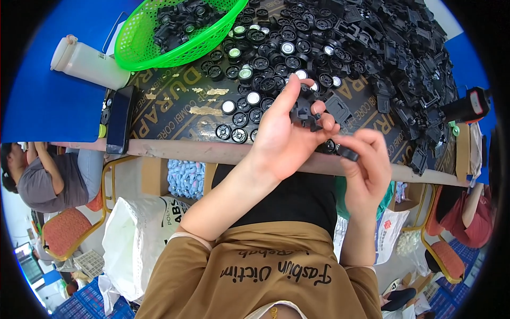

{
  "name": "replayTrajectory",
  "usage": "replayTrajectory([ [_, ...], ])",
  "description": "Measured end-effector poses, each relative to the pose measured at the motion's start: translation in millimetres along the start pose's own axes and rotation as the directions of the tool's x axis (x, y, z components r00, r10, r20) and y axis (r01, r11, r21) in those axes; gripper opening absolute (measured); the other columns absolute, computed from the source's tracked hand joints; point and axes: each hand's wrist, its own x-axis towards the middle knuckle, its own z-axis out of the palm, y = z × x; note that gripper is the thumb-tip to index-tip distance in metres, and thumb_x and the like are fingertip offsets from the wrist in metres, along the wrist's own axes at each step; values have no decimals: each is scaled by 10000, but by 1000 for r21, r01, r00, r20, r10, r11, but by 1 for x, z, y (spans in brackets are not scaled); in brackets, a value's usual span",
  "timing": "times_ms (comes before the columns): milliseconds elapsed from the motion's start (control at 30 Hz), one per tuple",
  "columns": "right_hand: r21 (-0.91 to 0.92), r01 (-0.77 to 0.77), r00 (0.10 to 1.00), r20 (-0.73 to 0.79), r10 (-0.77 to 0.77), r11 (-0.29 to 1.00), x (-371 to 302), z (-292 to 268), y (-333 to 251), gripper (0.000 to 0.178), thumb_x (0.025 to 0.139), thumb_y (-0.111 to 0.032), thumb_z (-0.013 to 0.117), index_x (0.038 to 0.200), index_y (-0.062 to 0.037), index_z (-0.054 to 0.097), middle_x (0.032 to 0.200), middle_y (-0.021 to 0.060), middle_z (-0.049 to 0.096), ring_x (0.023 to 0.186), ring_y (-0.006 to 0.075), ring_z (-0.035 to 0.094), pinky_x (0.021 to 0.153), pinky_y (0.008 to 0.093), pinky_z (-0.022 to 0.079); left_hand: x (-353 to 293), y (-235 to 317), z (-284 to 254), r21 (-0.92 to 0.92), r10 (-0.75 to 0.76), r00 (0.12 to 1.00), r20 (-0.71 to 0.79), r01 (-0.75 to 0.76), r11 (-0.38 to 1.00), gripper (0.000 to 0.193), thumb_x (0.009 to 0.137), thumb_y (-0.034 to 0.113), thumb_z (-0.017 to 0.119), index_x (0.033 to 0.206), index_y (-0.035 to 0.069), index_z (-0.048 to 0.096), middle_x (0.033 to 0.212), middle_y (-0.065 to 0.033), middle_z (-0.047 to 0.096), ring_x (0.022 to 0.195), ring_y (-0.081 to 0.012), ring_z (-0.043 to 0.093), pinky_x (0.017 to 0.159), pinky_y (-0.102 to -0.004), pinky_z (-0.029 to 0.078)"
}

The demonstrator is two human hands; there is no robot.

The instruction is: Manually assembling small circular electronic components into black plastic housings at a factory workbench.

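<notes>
Nearest the body is the right hand (368, 169), its thumb and fingertips closed in a pinch on a small black wheel (348, 153). The wheel shows mostly its outer rim, its flat face being hard to see, and it sits just over the near edge of the counter (183, 152).

A little farther off, and to the left, the left hand (287, 136) is turned palm up, thumb stretched away from the body, fingers half curled around a black plastic part (304, 112). The part lies in from the fingertips, partly hidden by them; its long axis seems to run away from the body, though the fingers make this hard to judge.

So the wheel lies to the right of the part and nearer the body, with the left hand's fingers between the two. Wheel and part are apart, and the right hand is the nearer one to the body.

Just beyond the left fingers a flat black plate (338, 108) rests on the counter. Farther out, loose wheels (260, 63) spread over the counter, a heap of black plastic pieces (366, 40) lies to the right, and a green basket (178, 56) of black pieces stands to the left.
</notes>
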Motion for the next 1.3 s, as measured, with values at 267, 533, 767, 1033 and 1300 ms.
replayTrajectory([
  [267, -80, 277, 957, -62, -282, 958, 3, 22, -2, 283, 650, 45, 666, 915, -53, 655, 772, 63, 585, 680, 212, 556, 588, 303, 447, -8, -11, 25, 30, 99, 981, -168, -95, 995, 399, 921, 524, 392, 1038, 144, 424, 733, -16, 445, 676, -161, 436, 657, -325, 413],
  [533, -172, 359, 910, -152, -385, 917, 2, 28, -5, 276, 605, 29, 680, 851, -94, 650, 782, 32, 556, 686, 211, 534, 573, 299, 430, -19, -21, 38, 135, 184, 977, -108, -169, 976, 396, 939, 495, 377, 1090, 129, 386, 775, -16, 439, 693, -128, 439, 661, -289, 421],
  [767, -288, 293, 902, -234, -364, 912, -2, 31, -3, 230, 720, -119, 670, 934, -58, 609, 999, 99, 539, 864, 252, 510, 730, 341, 424, -27, -28, 43, 253, 307, 952, -14, -294, 922, 356, 962, 443, 358, 1110, 119, 361, 817, -27, 417, 729, -125, 421, 685, -287, 411],
  [1033, -223, 289, 950, -57, -308, 931, 4, 24, -8, 227, 738, -145, 649, 948, -63, 626, 935, 63, 581, 828, 259, 504, 732, 350, 414, -31, -36, 31, 377, 437, 898, 53, -423, 824, 304, 978, 374, 359, 1138, 117, 342, 873, -37, 397, 793, -111, 384, 743, -252, 363],
  [1300, -128, 323, 943, -34, -330, 938, 2, 26, 3, 339, 669, -203, 704, 960, -50, 618, 975, 92, 592, 857, 273, 544, 754, 353, 434, -32, -29, 17, 662, 495, 833, 248, -519, 542, 297, 955, 334, 401, 1123, 90, 383, 914, -64, 410, 817, -134, 392, 756, -274, 359],
])
